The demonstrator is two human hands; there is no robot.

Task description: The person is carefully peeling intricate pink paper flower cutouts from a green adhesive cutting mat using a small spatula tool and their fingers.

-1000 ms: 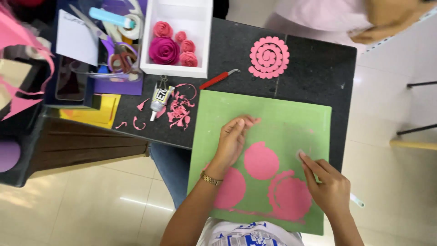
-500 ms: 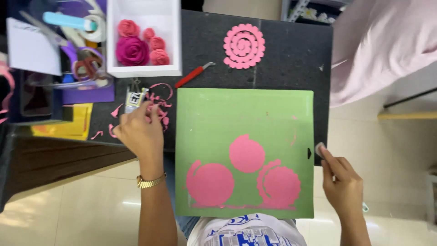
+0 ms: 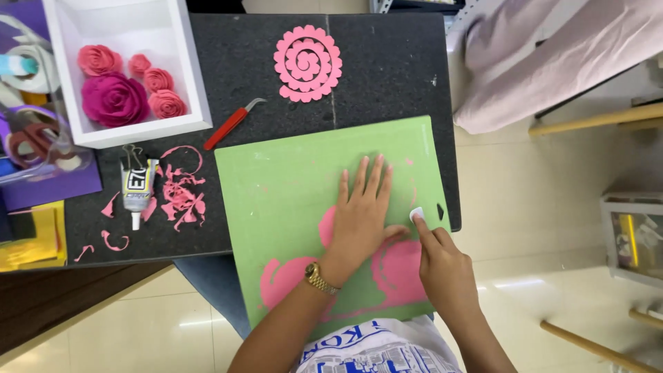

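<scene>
Dark speckled tabletop [image 3: 387, 76] fills the view, and a green cutting mat [image 3: 290, 186] lies across its near edge, hanging out toward the person's lap. Half a second ago the left hand was away over the pink paper scraps [image 3: 181, 193] beside the mat; now that left hand [image 3: 362, 214] has come back and lies flat on the mat, fingers spread, pressing down and holding nothing. Right hand [image 3: 445, 273], which sat at the mat's right edge, has moved in: thumb and forefinger pinch a small white tool [image 3: 416, 214], its tip at the mat just off the left thumb. Pink paper cutouts [image 3: 283, 283] are stuck to the mat, partly hidden under both hands. So the mat looks pinned steady while the tool works at a cutout's edge, I'd judge. Further back, a finished pink spiral flower cutout [image 3: 307, 63] lies free on the table, a red-handled hook tool [image 3: 231, 124] near it, a glue tube [image 3: 136, 190] by the scraps, and rolled paper roses [image 3: 114, 97] sit in a white box [image 3: 197, 90]
</scene>
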